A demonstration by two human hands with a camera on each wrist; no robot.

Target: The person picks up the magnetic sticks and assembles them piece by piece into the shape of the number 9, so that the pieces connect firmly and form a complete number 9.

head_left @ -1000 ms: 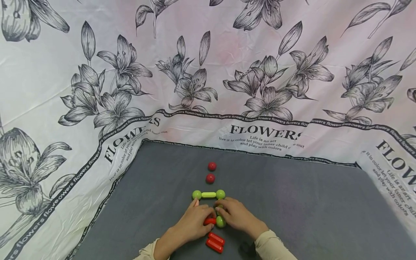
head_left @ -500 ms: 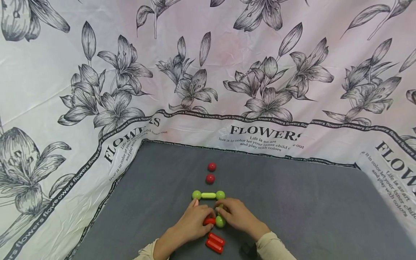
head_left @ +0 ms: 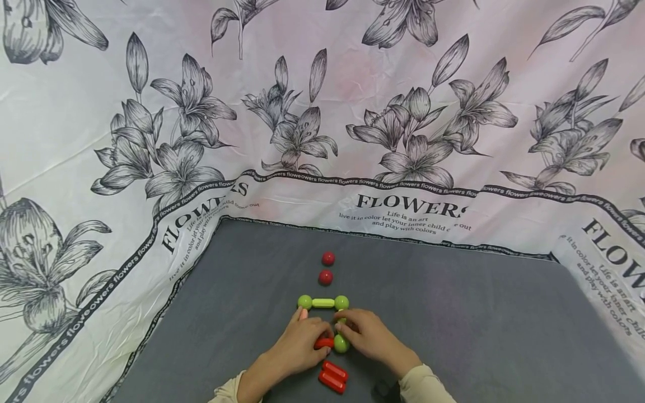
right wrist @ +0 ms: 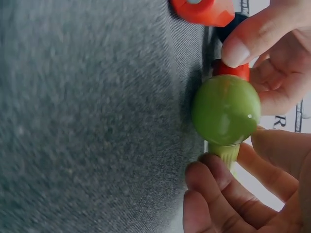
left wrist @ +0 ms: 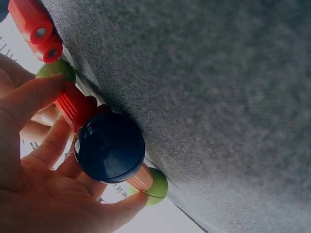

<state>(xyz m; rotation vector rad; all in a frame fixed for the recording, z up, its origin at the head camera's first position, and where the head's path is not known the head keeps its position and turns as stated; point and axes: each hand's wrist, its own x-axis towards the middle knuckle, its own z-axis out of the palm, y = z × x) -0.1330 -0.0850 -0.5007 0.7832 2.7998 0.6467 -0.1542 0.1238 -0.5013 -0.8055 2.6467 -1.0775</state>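
Note:
My left hand (head_left: 302, 342) pinches a red rod (left wrist: 75, 107) of a magnetic building set. One end of that rod meets a green ball (right wrist: 226, 110), the other a dark blue ball (left wrist: 110, 147). A salmon-coloured rod (left wrist: 141, 177) runs from the blue ball to another green ball (left wrist: 156, 186), near a left fingertip. My right hand (head_left: 374, 337) holds a yellow-green rod (right wrist: 224, 152) joined to the near green ball, partly hidden by its fingers. Across the far side, a lime rod (head_left: 323, 303) links two green balls, the right one (head_left: 341, 302) close to my right fingers.
Two loose red balls (head_left: 326, 277) lie beyond the frame of rods. A pair of red rods (head_left: 332, 382) sits side by side nearer me. Everything rests on a dark grey cloth (head_left: 478, 324), backed by a flower-printed curtain (head_left: 353, 140).
Both hands keep nearly the same place and hold. The near green ball and red rod have shifted very slightly left; the loose pieces stay where they were.

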